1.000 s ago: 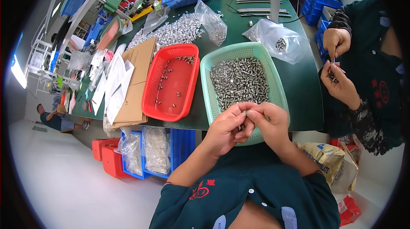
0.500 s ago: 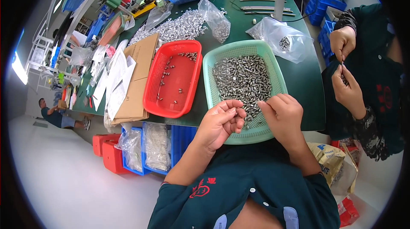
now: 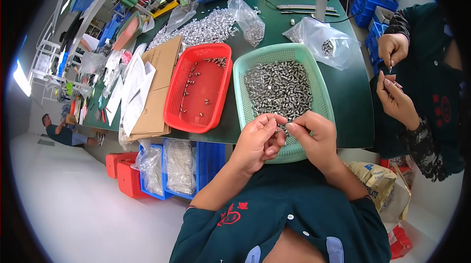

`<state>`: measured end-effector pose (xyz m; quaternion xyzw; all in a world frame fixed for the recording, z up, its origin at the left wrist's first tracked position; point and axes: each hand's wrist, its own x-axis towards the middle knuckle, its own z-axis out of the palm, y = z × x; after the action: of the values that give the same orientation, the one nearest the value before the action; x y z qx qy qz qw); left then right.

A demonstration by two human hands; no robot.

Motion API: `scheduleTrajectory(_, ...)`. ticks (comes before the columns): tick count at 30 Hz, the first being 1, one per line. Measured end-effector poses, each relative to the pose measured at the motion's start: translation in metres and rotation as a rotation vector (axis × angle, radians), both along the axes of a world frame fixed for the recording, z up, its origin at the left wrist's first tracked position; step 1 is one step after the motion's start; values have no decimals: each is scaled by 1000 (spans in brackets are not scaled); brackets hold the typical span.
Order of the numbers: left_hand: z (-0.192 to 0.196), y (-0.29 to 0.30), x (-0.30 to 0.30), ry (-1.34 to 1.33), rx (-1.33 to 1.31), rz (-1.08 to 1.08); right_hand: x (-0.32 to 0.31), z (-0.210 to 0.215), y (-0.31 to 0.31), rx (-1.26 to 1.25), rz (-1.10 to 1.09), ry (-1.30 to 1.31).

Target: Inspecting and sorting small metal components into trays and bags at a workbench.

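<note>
The dark green surface (image 3: 343, 111) carries two perforated trays side by side: a green basket (image 3: 321, 91) heaped with small grey metal parts (image 3: 277, 86), and to its left a red basket (image 3: 216, 101) holding only a scattered few. Both hands meet over the near rim of the green basket. The left hand (image 3: 257, 143) is curled, thumb and forefinger pinched on one small metal piece (image 3: 282, 131); the right hand (image 3: 316, 138) is likewise closed, its fingertips touching the same piece from the other side. The piece is too small to tell its form or whether two pieces are being joined. For good work at this step, keep both hands low over the green basket so that a dropped piece falls back into the stock, hold by the fingertips only, and keep the wrists close to the rim for steadiness. A co-worker's hands (image 3: 392, 74) at the right edge handle similar small items; keep clear of them.
</note>
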<state>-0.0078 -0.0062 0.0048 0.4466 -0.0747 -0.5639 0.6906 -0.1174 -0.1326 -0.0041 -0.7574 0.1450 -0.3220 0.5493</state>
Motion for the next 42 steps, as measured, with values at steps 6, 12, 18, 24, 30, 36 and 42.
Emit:
scheduleTrajectory(6,0,-3,-5,-117,17,16,1,0,1,-417,-24,-165)
scheduleTrajectory(12,5,-8,-8,-147,-4,23,-1,-17,8,389,68,-42)
scheduleTrajectory(18,7,-7,-9,-115,-14,13,-3,-11,3,329,72,-39)
scheduleTrajectory(24,6,-7,-7,-87,-36,1,-4,-14,2,633,94,-41)
scheduleTrajectory(30,6,-6,-6,-75,-40,22,-4,-13,-5,331,116,5)
scheduleTrajectory(36,3,-8,-1,-19,-71,-20,-1,-14,-4,417,137,-31)
scheduleTrajectory(42,9,-8,-1,-5,-57,16,4,-14,-5,721,133,-55)
